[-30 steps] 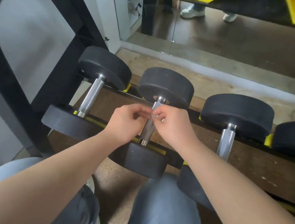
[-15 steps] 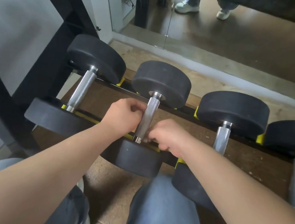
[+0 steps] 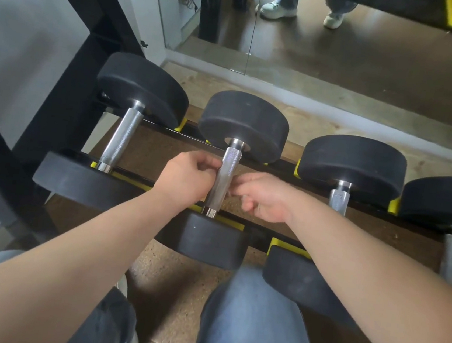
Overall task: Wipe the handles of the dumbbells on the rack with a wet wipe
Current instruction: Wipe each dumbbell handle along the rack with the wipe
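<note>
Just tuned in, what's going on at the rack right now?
A person crouches at the dumbbell rack with both hands at the second dumbbell's handle. The left hand is curled against its left side, the right hand against its right, slightly lower. No wipe shows clearly between the fingers. The leftmost handle has no hand on it.

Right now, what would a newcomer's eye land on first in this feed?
Centre frame, the left hand and right hand press curled fingers against either side of the second dumbbell's knurled steel handle; no wipe shows clearly. Around them, a row of black dumbbells lies across the yellow-trimmed rack. At the top, a mirror reflects white shoes.
</note>
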Demonstrator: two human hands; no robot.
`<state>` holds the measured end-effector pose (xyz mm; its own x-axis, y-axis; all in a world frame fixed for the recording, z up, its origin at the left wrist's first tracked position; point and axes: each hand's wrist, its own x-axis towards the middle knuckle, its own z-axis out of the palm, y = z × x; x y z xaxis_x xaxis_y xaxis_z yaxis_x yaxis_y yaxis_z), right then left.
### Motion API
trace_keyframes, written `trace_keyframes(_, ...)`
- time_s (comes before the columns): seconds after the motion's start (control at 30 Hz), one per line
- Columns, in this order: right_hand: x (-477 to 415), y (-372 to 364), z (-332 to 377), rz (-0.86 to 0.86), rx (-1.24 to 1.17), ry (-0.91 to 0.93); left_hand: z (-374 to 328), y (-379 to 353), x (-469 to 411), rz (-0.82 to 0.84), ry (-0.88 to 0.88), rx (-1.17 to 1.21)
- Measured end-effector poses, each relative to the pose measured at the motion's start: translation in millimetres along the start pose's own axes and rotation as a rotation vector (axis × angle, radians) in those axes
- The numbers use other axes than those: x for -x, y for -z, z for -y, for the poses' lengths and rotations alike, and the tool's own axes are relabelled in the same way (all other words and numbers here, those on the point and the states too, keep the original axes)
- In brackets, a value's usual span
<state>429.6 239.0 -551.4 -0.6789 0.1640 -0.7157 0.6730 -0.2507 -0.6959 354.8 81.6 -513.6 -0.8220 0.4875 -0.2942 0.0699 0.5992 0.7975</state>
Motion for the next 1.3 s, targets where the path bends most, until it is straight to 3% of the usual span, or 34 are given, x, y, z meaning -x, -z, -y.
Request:
trace_keyframes(0.07, -5, -2, 9, -0.087, -0.254, 0.066, 1, 0, 0, 0.001, 0.002, 0.001)
trace_keyframes(0.13, -7, -1, 13, -0.084, -0.339, 0.110, 1, 0, -1, 0.007, 0.008, 0.000)
trace_keyframes(0.27, -1, -7, -5, 0.093, 0.211, -0.019, 3, -1, -4, 0.004, 0.021, 0.015)
trace_keyframes(0.37, 1, -12, -10, 0.182, 0.294, -0.072, 3, -2, -4, 0.001, 0.028, 0.014)
trace_keyframes(0.47, -3, -6, 1, -0.022, -0.049, 0.047, 1, 0, -3, 0.016, 0.026, 0.019)
trace_keyframes(0.53, -5, 1, 9, -0.080, -0.368, 0.140, 0, 1, -2, 0.017, 0.033, 0.025)
trace_keyframes(0.57, -7, 5, 10, -0.083, -0.415, 0.169, 0, 1, -2, 0.017, 0.037, 0.027)
trace_keyframes(0.67, -4, 7, 2, -0.035, -0.057, 0.142, 0, 1, -3, 0.019, 0.039, 0.032)
trace_keyframes(0.77, 6, -3, -10, 0.143, 0.291, 0.026, -1, 0, -4, 0.006, 0.049, 0.032)
trace_keyframes(0.83, 10, -4, -11, 0.116, 0.198, 0.004, 0, 0, -5, 0.006, 0.053, 0.030)
trace_keyframes(1.0, 4, 4, 7, -0.177, -0.474, 0.153, -1, 0, -5, 0.016, 0.082, 0.075)
trace_keyframes(1.07, 3, 4, 11, -0.188, -0.546, 0.189, -1, -1, -5, 0.012, 0.091, 0.076)
trace_keyframes(1.23, 24, -5, -11, 0.030, 0.056, -0.030, 0, -1, -6, 0.006, 0.062, 0.045)
trace_keyframes(1.3, 26, -12, -14, 0.001, 0.060, -0.079, 0, 0, -6, 0.002, 0.051, 0.032)
